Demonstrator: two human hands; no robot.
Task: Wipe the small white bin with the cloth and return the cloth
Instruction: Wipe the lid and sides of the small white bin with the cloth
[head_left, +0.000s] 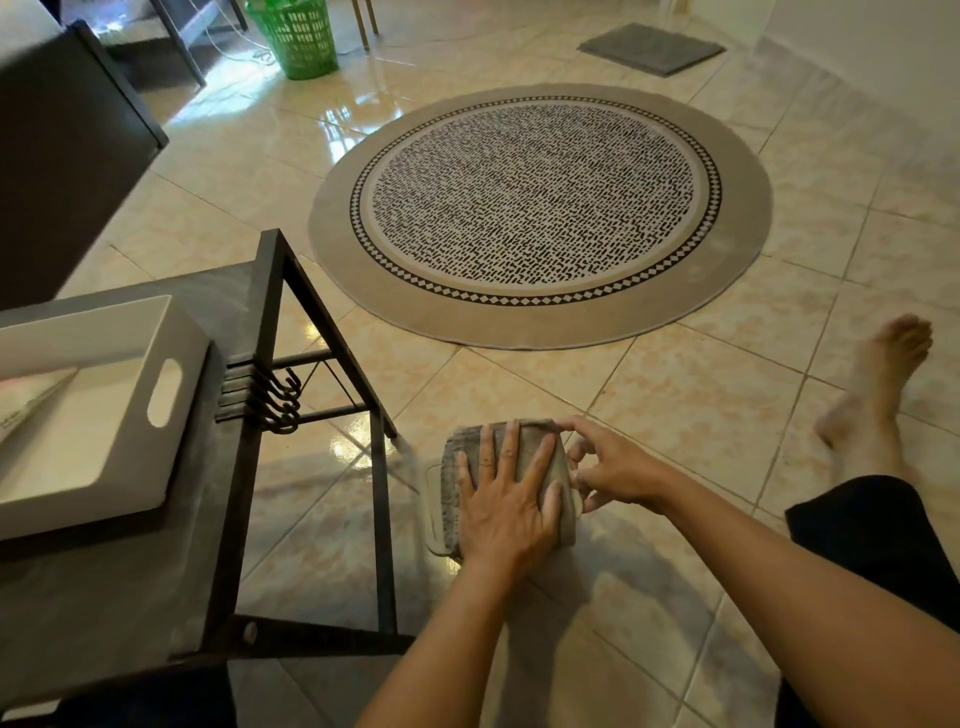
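Mid-wipe, our left hand (501, 499) presses the cloth (524, 452) flat-fingered on the floor-set bin (435, 512), right hand (610, 467) fingers loosely spread steadying; next, another face.

Left hand (501, 501) flat on cloth (524, 447) over small white bin (432, 512).

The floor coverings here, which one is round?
The patterned rug mid-floor is round, with a beige border; the small grey mat by the far wall is rectangular and plain.

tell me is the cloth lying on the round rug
No, the cloth is draped over the small bin on bare tile, under the left hand, well short of the round rug.
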